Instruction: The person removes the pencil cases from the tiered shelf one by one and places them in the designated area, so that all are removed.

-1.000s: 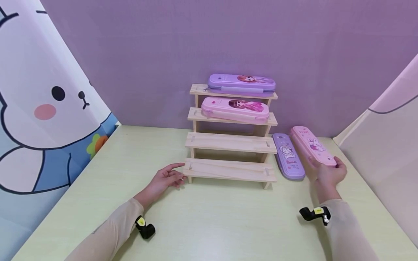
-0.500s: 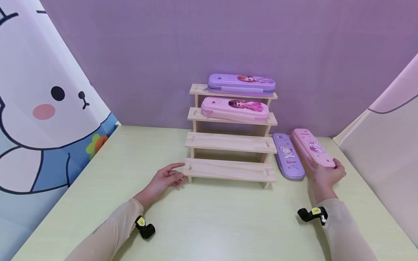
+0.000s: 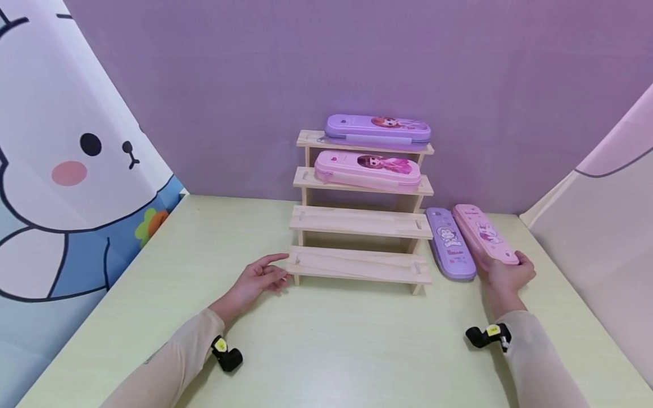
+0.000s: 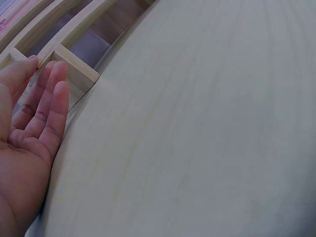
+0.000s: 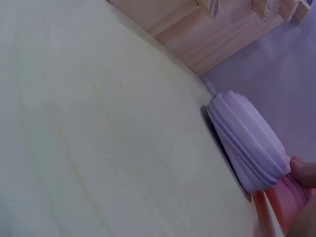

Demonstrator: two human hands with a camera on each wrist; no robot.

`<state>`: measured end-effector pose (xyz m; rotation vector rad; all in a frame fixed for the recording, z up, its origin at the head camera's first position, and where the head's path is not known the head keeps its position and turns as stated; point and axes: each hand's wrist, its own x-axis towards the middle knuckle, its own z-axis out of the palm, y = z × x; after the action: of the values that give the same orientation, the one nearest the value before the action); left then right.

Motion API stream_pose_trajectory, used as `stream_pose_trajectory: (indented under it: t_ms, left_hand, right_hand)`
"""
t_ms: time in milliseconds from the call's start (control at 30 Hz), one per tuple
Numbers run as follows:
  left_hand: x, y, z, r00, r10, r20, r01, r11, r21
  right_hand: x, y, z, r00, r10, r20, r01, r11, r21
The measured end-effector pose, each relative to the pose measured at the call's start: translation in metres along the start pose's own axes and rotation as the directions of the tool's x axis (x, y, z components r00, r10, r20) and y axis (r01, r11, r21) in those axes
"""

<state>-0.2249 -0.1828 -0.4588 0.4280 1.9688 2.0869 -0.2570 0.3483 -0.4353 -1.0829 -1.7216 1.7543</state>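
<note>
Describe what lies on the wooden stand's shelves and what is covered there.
On the wooden stand, a purple case lies on the top shelf and a pink case on the shelf below. Their undersides and the wood directly beneath them are covered.

Left hand point(image 4: 32, 143) at a wooden rack point(image 4: 69, 31)

The palm shows along the left edge, fingers gently bent, fingertips point(image 4: 59, 90) close to the rack's end. Parallel slats slant through the upper-left corner beside a pink patch point(image 4: 7, 20); pale tabletop point(image 4: 187, 128) spreads rightward.
</note>
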Motion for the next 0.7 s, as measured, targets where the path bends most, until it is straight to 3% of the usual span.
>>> stream_pose_trajectory:
  t_ms: [200,400,700]
  left_hand:
    - [0.0,0.0,0.0,1.0,-0.003,-0.002,0.003,1.0,0.003]
    - [0.0,-0.002,-0.002,1.0,-0.002,-0.005,0.002,1.0,0.007]
    - [0.001,-0.001,-0.001,1.0,0.002,0.001,-0.002,1.0,0.009]
  right_hand:
    - [0.0,-0.001,-0.007,0.998,0.02,0.065,-0.013,0.994,-0.106]
    - [0.002,-0.002,-0.013,0.984,0.006,0.181,0.041,0.965,-0.259]
    - [0.004,-0.006,-0.021,0.968,0.022,0.252,0.056,0.952,-0.299]
